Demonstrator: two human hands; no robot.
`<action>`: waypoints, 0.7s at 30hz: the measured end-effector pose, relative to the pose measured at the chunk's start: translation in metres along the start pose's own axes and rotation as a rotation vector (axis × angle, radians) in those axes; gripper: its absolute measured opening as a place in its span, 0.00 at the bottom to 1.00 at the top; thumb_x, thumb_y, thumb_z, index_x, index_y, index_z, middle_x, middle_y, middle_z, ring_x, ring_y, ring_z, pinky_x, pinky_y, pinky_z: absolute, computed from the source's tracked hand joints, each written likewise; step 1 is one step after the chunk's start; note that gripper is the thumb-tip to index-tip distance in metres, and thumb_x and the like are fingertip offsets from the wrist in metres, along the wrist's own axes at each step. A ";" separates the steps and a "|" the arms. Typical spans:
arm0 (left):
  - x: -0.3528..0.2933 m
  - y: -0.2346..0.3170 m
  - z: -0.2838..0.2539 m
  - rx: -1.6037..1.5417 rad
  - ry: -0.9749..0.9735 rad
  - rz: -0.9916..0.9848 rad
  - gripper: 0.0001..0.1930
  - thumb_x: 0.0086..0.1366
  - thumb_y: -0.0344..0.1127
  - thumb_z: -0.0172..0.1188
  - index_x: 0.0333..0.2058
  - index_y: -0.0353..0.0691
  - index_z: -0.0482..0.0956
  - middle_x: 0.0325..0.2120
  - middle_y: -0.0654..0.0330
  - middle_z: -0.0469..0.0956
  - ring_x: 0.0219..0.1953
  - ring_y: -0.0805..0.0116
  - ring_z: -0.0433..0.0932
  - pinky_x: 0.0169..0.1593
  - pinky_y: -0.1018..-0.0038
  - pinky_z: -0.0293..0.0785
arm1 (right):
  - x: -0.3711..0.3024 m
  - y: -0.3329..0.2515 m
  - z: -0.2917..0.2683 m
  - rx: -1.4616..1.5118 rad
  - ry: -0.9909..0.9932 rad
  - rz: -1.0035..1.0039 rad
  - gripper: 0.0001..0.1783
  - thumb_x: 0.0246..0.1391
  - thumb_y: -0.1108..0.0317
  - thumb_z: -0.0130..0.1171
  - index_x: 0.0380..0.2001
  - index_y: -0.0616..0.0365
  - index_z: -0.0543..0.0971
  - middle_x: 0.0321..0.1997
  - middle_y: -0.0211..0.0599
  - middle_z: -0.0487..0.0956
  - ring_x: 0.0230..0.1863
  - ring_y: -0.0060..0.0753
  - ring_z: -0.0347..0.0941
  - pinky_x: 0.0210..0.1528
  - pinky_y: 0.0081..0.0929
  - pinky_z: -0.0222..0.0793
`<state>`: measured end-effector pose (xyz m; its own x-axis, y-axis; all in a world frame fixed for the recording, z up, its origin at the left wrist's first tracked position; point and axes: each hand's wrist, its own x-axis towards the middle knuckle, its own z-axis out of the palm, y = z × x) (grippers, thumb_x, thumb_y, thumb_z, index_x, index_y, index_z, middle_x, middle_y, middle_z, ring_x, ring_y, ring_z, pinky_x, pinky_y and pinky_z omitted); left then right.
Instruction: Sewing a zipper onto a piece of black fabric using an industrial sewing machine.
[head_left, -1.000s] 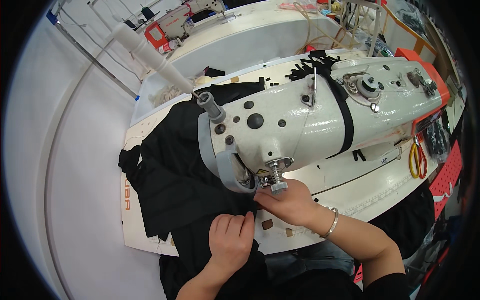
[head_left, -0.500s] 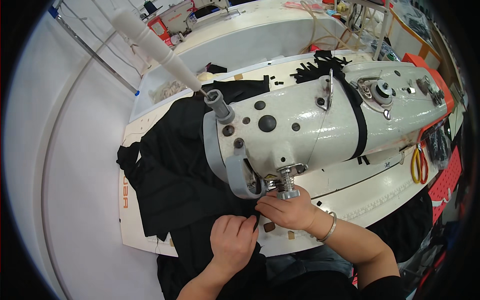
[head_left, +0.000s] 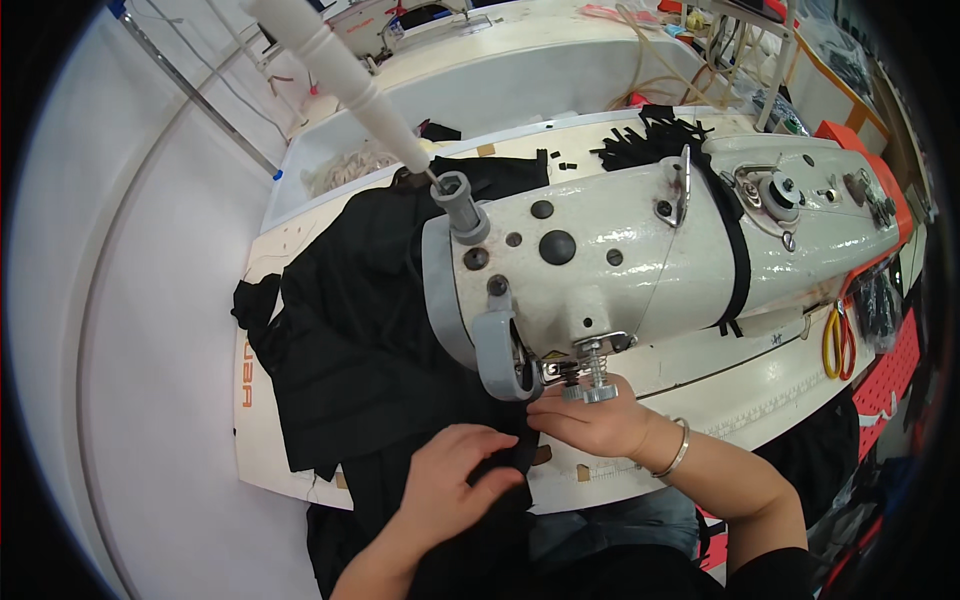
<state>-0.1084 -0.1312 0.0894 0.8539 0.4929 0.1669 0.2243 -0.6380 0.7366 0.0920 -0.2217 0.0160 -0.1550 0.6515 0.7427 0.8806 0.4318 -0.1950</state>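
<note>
A wide spread of black fabric (head_left: 350,350) lies on the white sewing table, partly under the head of a white sewing machine (head_left: 600,240). My left hand (head_left: 452,482) hovers over its near part, thumb and fingers parted, gripping nothing. My right hand (head_left: 600,420), with a bangle (head_left: 679,447) at the wrist, is tucked beneath the machine's metal tension knob (head_left: 597,392). Its fingers are together, the tips at the fabric's right edge beside the grey guard (head_left: 497,350). The machine head hides the needle area and part of the right fingers.
Scissors with yellow and red handles (head_left: 838,340) lie at the table's right. A white rod (head_left: 345,85) rises from the machine head at upper left. Black strips (head_left: 650,145) are bunched behind the machine. A pale wall (head_left: 160,350) stands close on the left.
My left hand has lifted slightly off the fabric, its thumb and fingers spreading from a closed hold. My right hand stays at the fabric's edge. The whole view has shifted a little.
</note>
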 end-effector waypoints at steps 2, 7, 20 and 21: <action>0.006 -0.008 -0.006 0.158 0.011 0.104 0.11 0.51 0.36 0.68 0.33 0.40 0.79 0.32 0.59 0.78 0.33 0.61 0.78 0.35 0.70 0.75 | 0.001 0.002 -0.003 -0.005 -0.036 -0.070 0.12 0.36 0.67 0.60 0.30 0.48 0.81 0.35 0.20 0.80 0.29 0.18 0.72 0.26 0.18 0.69; 0.041 -0.024 -0.008 0.453 -0.098 0.685 0.12 0.49 0.31 0.62 0.35 0.41 0.78 0.34 0.63 0.77 0.32 0.67 0.76 0.34 0.73 0.74 | 0.000 0.005 -0.001 -0.034 0.021 -0.102 0.09 0.36 0.69 0.60 0.27 0.49 0.80 0.35 0.21 0.80 0.30 0.18 0.73 0.26 0.17 0.69; 0.040 -0.058 0.018 0.178 -0.064 0.417 0.09 0.50 0.28 0.61 0.33 0.39 0.79 0.34 0.61 0.77 0.34 0.66 0.78 0.33 0.73 0.77 | 0.006 0.003 -0.012 -0.085 -0.023 -0.117 0.05 0.39 0.69 0.65 0.24 0.48 0.80 0.34 0.23 0.81 0.30 0.21 0.76 0.27 0.17 0.70; 0.042 -0.058 0.019 0.116 -0.031 0.401 0.08 0.51 0.28 0.61 0.33 0.40 0.79 0.34 0.61 0.77 0.33 0.65 0.78 0.33 0.73 0.77 | 0.004 0.003 -0.009 -0.084 -0.027 -0.116 0.05 0.39 0.69 0.65 0.24 0.48 0.80 0.34 0.23 0.81 0.30 0.21 0.76 0.27 0.17 0.70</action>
<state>-0.0769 -0.0843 0.0413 0.8976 0.1750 0.4047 -0.0792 -0.8389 0.5385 0.0981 -0.2231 0.0246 -0.2688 0.6173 0.7394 0.8904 0.4519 -0.0536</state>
